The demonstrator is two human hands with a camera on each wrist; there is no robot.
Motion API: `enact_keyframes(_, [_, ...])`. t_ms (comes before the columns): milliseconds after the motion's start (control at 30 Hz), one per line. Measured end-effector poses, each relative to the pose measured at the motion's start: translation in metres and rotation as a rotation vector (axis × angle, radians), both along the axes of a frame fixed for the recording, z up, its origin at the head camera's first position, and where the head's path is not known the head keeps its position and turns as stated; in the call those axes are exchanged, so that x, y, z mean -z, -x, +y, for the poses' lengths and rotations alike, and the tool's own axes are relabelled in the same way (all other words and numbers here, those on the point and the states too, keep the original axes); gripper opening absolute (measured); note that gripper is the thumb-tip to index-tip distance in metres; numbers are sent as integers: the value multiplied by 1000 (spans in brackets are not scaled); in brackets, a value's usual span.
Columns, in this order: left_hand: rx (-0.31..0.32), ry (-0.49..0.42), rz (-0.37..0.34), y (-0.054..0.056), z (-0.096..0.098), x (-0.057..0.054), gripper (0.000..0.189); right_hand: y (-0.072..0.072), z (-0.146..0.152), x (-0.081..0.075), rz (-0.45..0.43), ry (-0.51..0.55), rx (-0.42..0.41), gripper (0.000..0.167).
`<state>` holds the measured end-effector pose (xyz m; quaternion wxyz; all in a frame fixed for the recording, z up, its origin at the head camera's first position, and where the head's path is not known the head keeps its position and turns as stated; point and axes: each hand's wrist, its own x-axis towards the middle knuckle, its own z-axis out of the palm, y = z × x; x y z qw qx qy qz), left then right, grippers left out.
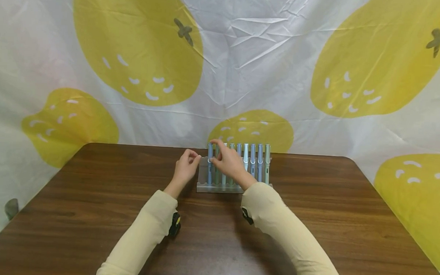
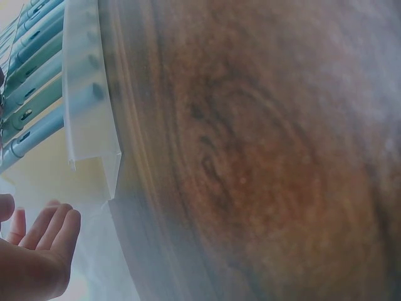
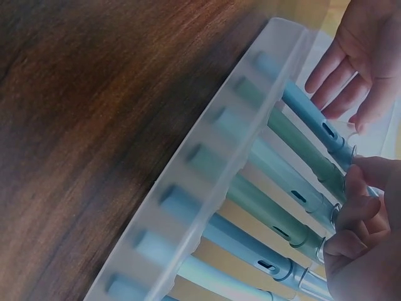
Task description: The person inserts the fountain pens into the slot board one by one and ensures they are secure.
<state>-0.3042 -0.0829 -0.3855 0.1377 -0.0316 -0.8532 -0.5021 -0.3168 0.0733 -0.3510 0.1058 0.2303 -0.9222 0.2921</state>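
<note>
A clear pen rack (image 1: 203,189) stands near the far edge, holding a row of several capped pens in blue, green and pale tones. My right hand (image 1: 229,161) reaches over the row from the right and pinches the leftmost blue pen (image 1: 209,175) near its clip. That pen's lower end (image 3: 266,66) sits behind the rack's front lip. At the rack's left end, my left hand (image 1: 184,168) has its thumb and index fingertips at the upper corner. The other fingers of the left hand (image 3: 341,75) extend loosely beside the panel. The right hand hides part of the middle pens.
The dark wooden table (image 1: 105,198) stretches to both sides and in front of the rack. Close behind it hangs a white cloth (image 1: 222,73) printed with yellow fruit. More pens, including a pale green one (image 1: 267,167), stand right of the right hand.
</note>
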Motion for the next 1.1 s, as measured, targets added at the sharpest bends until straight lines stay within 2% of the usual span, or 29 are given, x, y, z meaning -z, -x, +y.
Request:
enact_keyframes(300, [-3,-10,1,-1,1,2,17,-2,7,1,31,68,-21,54])
enact_keyframes(600, [-4,-2,7,0,1,1,18,-9,27,1,75,103,-44,50])
enact_keyframes(833, [11,-8,-27,0,1,1,18,-18,48,5,87,93,-63,43])
enact_keyframes(1100, [54,-23,-55,-2,-5,0,21,-37,77,11,64,77,-76,35])
